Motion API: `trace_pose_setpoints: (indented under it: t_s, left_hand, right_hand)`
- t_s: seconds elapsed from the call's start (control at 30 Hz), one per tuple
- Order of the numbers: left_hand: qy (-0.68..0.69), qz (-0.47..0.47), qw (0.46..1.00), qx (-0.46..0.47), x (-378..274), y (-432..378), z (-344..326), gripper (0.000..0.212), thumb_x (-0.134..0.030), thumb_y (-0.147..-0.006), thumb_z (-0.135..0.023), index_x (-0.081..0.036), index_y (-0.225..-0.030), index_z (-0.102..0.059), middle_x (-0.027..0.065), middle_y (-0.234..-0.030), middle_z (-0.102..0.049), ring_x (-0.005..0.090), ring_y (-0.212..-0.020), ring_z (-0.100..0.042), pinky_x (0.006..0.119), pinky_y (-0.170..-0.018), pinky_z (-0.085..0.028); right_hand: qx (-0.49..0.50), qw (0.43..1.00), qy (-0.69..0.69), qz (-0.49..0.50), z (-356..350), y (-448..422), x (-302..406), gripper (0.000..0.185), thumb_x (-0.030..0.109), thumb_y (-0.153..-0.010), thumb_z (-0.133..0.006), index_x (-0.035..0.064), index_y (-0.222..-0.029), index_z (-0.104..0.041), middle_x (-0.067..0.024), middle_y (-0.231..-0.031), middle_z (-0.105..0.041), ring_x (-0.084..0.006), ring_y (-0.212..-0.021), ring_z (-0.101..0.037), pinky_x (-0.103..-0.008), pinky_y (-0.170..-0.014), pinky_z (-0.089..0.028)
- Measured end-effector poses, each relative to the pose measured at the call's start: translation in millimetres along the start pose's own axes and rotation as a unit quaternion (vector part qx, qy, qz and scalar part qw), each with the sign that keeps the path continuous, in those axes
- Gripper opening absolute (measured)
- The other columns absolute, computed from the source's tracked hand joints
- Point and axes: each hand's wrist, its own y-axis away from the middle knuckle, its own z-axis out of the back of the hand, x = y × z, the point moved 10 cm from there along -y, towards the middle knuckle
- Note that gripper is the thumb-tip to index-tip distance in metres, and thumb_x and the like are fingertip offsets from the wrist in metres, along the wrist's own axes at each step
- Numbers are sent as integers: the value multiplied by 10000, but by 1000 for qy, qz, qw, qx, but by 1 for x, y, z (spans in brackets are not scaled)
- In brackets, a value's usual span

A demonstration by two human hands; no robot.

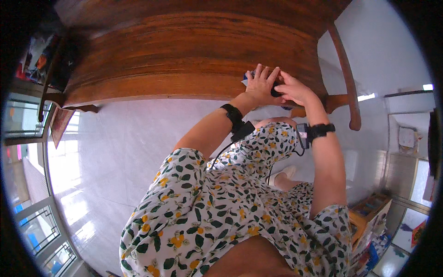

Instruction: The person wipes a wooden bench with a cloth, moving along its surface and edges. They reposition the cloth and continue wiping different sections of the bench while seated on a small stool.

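Note:
My left hand (261,85) lies over the front edge of a brown wooden bench seat (166,83), palm down with its fingers spread. A small blue and white thing (245,79) shows beside its fingers; what it is cannot be told. Close against it on the right is my right hand (294,88), its thumb and fingers bent around a small black object (275,90) between the two hands. Most of that object is hidden. Each wrist wears a black strap with a small device and a cable.
The bench's curved wooden armrest (346,76) rises at the right. Below the seat is a grey tiled floor (138,138). A wooden shelf unit (370,211) with assorted items stands at the lower right. Windows with metal bars (41,225) are at the left.

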Motion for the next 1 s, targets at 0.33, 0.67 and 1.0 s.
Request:
trace_pose_setpoints:
  t_s: [0.33,0.67,1.0]
  left_hand:
    - [-192,47,979,51,37,11,9,443,-350,-800,-725,-246,-1229,-693,121,-1336,-547,378,-1269,-463,579,-1059,-387]
    - [-215,270,934,-94,254,174,199,580,-269,-772,-737,-219,-1337,-613,190,-1471,-475,397,-1361,-443,481,-1127,-400]
    - [-258,349,880,-191,329,216,251,611,-499,-775,-773,-164,-1275,-661,184,-1194,-673,370,-1157,-605,468,-984,-493]
  right_hand:
    - [-145,927,295,178,-1,55,-37,456,155,-938,-633,28,-1364,-535,-208,-1288,-629,-323,-1186,-613,-399,-961,-508]
    - [-303,845,321,301,-24,132,-23,416,186,-895,-699,7,-1252,-582,-203,-1219,-641,-381,-1123,-611,-454,-972,-478]
    - [-310,808,391,314,-74,146,-4,434,242,-849,-735,6,-1187,-600,-191,-1119,-668,-387,-1024,-638,-462,-881,-515]
